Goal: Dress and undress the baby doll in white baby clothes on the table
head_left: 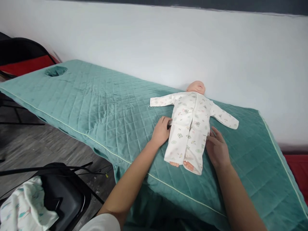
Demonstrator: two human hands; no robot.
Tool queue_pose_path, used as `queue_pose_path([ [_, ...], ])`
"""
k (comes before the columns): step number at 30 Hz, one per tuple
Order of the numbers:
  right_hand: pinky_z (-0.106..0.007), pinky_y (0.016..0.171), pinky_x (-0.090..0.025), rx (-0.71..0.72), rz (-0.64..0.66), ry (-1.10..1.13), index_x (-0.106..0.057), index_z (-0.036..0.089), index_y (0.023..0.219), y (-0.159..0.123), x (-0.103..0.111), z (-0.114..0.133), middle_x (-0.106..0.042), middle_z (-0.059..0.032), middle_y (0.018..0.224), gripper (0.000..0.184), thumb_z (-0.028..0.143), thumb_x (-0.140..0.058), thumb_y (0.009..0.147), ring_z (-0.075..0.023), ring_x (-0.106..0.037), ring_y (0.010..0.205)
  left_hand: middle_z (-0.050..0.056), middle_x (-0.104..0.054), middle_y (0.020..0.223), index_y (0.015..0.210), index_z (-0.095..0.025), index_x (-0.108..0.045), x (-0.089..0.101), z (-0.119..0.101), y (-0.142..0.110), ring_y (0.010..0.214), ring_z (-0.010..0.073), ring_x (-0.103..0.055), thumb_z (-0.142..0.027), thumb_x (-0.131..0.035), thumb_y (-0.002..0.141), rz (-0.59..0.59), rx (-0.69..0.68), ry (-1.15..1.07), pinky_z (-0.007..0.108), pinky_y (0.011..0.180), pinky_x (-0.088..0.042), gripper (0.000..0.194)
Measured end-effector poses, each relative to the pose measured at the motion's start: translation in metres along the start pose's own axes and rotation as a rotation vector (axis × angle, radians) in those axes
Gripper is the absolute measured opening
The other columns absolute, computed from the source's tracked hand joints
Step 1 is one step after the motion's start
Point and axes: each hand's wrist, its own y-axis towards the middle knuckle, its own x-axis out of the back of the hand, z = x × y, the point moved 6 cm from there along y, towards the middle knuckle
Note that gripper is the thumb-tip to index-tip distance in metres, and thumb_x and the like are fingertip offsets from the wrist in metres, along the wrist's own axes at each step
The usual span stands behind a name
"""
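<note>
One baby doll (196, 87) in a printed white top (184, 110) and matching pants (178, 144) is lying on a quilted green massage table (101, 99). Left hand (161, 132) and right hand (218, 149) are on either side of the doll's waist, honestly can't tell if either's pinching fabric.

To the left of the doll (190, 128), as the person sees it, the bed cover (101, 99) gives a wide flat lane, broken toward its far end by a hole (56, 71). To the doll's right runs a shorter open stretch. Behind its head (196, 86) the wall (144, 45) bars passage. The left hand (161, 131) and right hand (218, 147) crowd its flanks; outspread sleeves (162, 100) obstruct higher up. Below its feet (189, 165), a strip lies open between the forearms (134, 173).
</note>
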Motion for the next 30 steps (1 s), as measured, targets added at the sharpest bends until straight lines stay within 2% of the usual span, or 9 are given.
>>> queue_pose_path([
  [5, -0.034, 0.095, -0.053, 0.029, 0.013, 0.010, -0.062, 0.022, 0.113, 0.000, -0.002, 0.000, -0.071, -0.0049, 0.119, 0.058, 0.006, -0.075, 0.059, -0.0190, -0.066, 0.112, 0.002, -0.059, 0.084, 0.083, -0.021, -0.054, 0.000, 0.007, 0.002, 0.083, 0.0185, -0.055, -0.011, -0.051, 0.083, -0.017, 0.072, 0.055, 0.032, 0.078, -0.045, 0.010],
  [10, -0.034, 0.096, -0.053, -0.021, 0.022, 0.058, -0.063, 0.020, 0.111, 0.004, 0.002, 0.001, -0.070, -0.0071, 0.119, 0.054, 0.003, -0.069, 0.061, -0.0198, -0.066, 0.112, 0.000, -0.058, 0.076, 0.080, -0.021, -0.053, 0.005, 0.007, -0.004, 0.073, 0.0160, -0.053, -0.016, -0.052, 0.082, -0.025, 0.153, -0.031, 0.030, 0.071, -0.043, 0.006],
  [12, -0.033, 0.094, -0.055, -0.060, 0.018, 0.095, -0.063, 0.019, 0.111, 0.006, 0.004, 0.002, -0.070, -0.0075, 0.120, 0.050, 0.003, -0.067, 0.063, -0.0191, -0.066, 0.111, 0.000, -0.061, 0.080, 0.081, -0.021, -0.054, 0.006, 0.008, -0.003, 0.076, 0.0159, -0.055, -0.014, -0.052, 0.080, -0.015, 0.165, -0.074, 0.030, 0.072, -0.045, 0.008],
  [15, -0.029, 0.087, -0.058, -0.139, 0.026, 0.168, -0.063, 0.018, 0.108, 0.008, 0.007, 0.002, -0.070, -0.0087, 0.118, 0.043, 0.005, -0.064, 0.067, -0.0180, -0.067, 0.109, 0.003, -0.065, 0.093, 0.088, -0.020, -0.058, 0.012, 0.018, 0.006, 0.087, 0.0173, -0.060, -0.007, -0.049, 0.074, -0.051, 0.187, -0.110, 0.031, 0.078, -0.049, 0.021],
  [17, -0.028, 0.087, -0.059, -0.166, 0.039, 0.193, -0.064, 0.018, 0.106, 0.009, 0.008, 0.003, -0.070, -0.0086, 0.118, 0.039, 0.006, -0.062, 0.069, -0.0176, -0.066, 0.110, 0.007, -0.066, 0.104, 0.097, -0.019, -0.061, 0.019, 0.030, 0.017, 0.100, 0.0204, -0.060, -0.005, -0.047, 0.074, -0.116, 0.179, -0.006, 0.034, 0.088, -0.051, 0.030],
  [20, -0.029, 0.089, -0.059, -0.168, 0.038, 0.193, -0.065, 0.019, 0.103, 0.010, 0.007, 0.005, -0.070, -0.0067, 0.118, 0.033, 0.007, -0.059, 0.073, -0.0173, -0.065, 0.112, 0.013, -0.058, 0.131, 0.121, -0.017, -0.059, 0.029, 0.050, 0.040, 0.124, 0.0271, -0.051, -0.010, -0.049, 0.078, -0.174, 0.177, 0.263, 0.042, 0.104, -0.046, 0.045],
  [22, -0.028, 0.086, -0.060, -0.177, 0.022, 0.194, -0.065, 0.019, 0.102, 0.010, 0.008, 0.005, -0.071, -0.0062, 0.117, 0.032, 0.007, -0.058, 0.074, -0.0166, -0.066, 0.110, 0.013, -0.048, 0.146, 0.135, -0.017, -0.053, 0.032, 0.065, 0.056, 0.135, 0.0300, -0.043, -0.015, -0.049, 0.081, -0.151, 0.220, 0.403, 0.046, 0.107, -0.043, 0.055],
  [24, -0.027, 0.084, -0.060, -0.186, 0.017, 0.199, -0.065, 0.019, 0.103, 0.011, 0.008, 0.004, -0.071, -0.0064, 0.118, 0.032, 0.007, -0.058, 0.074, -0.0162, -0.067, 0.108, 0.012, -0.043, 0.152, 0.144, -0.018, -0.046, 0.035, 0.080, 0.071, 0.141, 0.0307, -0.037, -0.018, -0.045, 0.085, -0.104, 0.263, 0.499, 0.050, 0.108, -0.041, 0.059],
  [30, -0.026, 0.089, -0.059, -0.189, 0.044, 0.206, -0.063, 0.019, 0.105, 0.011, 0.007, 0.002, -0.068, -0.0053, 0.122, 0.029, 0.009, -0.055, 0.079, -0.0154, -0.066, 0.112, 0.006, -0.040, 0.157, 0.151, -0.019, -0.038, 0.037, 0.105, 0.101, 0.147, 0.0247, -0.032, -0.024, -0.028, 0.094, 0.030, 0.248, 0.597, 0.050, 0.116, -0.033, 0.058],
])
